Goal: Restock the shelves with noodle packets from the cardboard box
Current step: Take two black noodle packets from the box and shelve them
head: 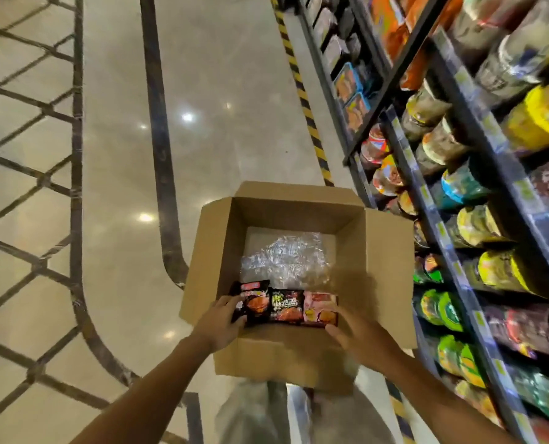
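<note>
Three noodle packets (287,305) lie in a row at the near edge of the open cardboard box (298,219), which sits on the floor (218,91) just beside the shelves (452,251): a dark one at the left, a black one in the middle, a pink one at the right. Behind them the box holds only crumpled clear plastic wrap (282,261) over its pale bottom, so the box looks nearly emptied, and these packets seem to be the last ones to go up; none of them has left the box yet. The shelves to the right are already crowded with cups and bowls of noodles. The left hand (223,322) reaches in with its fingers curled round the left end of the row, gripping the dark packet. The right hand (359,334) is at the pink packet's end, fingers spread; it is blurred, and whether it touches the packet cannot be told.
</note>
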Demonstrator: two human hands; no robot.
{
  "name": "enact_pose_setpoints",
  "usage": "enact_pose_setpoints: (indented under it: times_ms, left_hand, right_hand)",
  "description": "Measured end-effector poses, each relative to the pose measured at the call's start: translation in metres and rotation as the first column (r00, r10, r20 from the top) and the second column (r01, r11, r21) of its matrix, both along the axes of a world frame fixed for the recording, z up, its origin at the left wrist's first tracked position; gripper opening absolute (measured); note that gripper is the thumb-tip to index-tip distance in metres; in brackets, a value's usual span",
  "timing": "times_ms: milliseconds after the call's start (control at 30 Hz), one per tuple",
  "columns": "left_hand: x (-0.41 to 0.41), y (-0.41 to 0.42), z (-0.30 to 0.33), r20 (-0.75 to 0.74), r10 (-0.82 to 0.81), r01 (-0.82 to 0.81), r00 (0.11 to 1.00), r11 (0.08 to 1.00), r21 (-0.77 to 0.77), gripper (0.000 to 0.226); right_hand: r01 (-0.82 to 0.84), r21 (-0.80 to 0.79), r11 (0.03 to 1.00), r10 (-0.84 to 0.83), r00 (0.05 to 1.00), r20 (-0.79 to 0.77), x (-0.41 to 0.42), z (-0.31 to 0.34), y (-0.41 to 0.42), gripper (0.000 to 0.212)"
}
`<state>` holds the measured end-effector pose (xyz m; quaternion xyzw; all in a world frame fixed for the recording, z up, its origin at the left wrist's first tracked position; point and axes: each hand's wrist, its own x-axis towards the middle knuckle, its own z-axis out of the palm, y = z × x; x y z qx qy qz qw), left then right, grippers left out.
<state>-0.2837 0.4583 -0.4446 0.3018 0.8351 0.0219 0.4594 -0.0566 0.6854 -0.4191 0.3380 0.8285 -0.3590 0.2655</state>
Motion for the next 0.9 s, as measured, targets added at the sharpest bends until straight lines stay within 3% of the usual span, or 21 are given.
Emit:
enact_pose_setpoints:
  times_ms: [133,300,367,533,700,900]
  left_hand:
    - [-0.016,0.016,-0.1,0.057,0.135,-0.133,0.989,0.991,-0.032,0.059]
    - [-0.026,0.032,-0.237,0.095,0.249,-0.241,0.964,0.967,-0.088,0.062]
    - [-0.03,0.036,-0.291,0.082,0.279,-0.272,0.957,0.958,-0.094,0.061]
    - [-0.04,0.036,-0.392,0.052,0.436,-0.415,0.898,0.881,-0.226,0.064]
    - [-0.038,0.019,-0.463,-0.006,0.613,-0.574,0.79,0.736,-0.359,0.09]
    - [-0.028,0.006,-0.505,-0.041,0.712,-0.692,0.701,0.665,-0.281,0.082]
  right_hand:
    - [-0.031,-0.003,1.0,0.031,0.999,0.007,-0.026,-0.098,0.007,0.051]
    - [-0.275,0.129,0.953,0.278,0.961,-0.009,-0.047,-0.213,0.015,0.044]
    - [-0.348,0.066,0.935,0.342,0.936,0.087,-0.054,-0.254,0.018,0.043]
    - [-0.376,-0.041,0.926,0.377,0.926,0.027,-0.043,-0.375,0.009,0.05]
    - [-0.366,-0.183,0.912,0.381,0.923,0.052,-0.045,-0.442,-0.008,0.054]
    - [-0.387,-0.188,0.903,0.404,0.913,0.062,-0.048,-0.49,-0.022,0.049]
